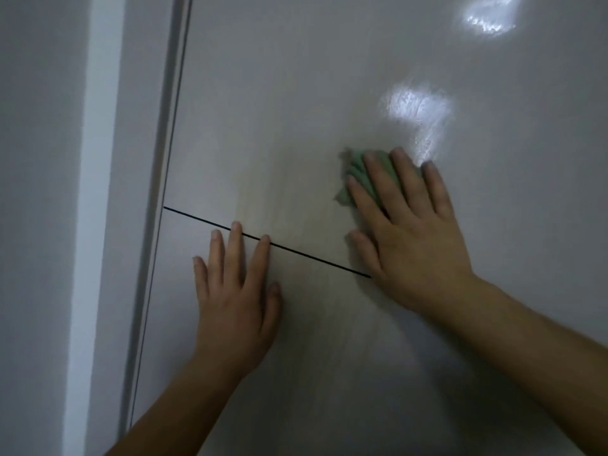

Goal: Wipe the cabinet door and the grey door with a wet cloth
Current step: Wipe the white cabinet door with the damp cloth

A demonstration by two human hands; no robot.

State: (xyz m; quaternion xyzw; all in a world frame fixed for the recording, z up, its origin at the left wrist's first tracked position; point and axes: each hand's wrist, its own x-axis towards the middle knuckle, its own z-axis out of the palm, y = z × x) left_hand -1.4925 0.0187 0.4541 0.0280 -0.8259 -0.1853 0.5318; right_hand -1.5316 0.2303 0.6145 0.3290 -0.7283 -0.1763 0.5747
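As left hand [235,311] lies flat, right hand [414,238] presses cloth [356,166] on door [296,110].

Far left: plain grey wall [36,192]. Just right of it: white vertical strip [93,209], running top to bottom. Beside strip: grey upright panel [138,143], edged by dark seam [171,126].

Grey door [296,93], upright and glossy, crossed by a thin black line [296,252]. Shows bright wet patches [418,110] at upper right. Bears a crumpled green cloth [353,166] pressed under the straight-fingered right grip [414,232]. Bears the left grip [237,307] flat, fingertips at the line.
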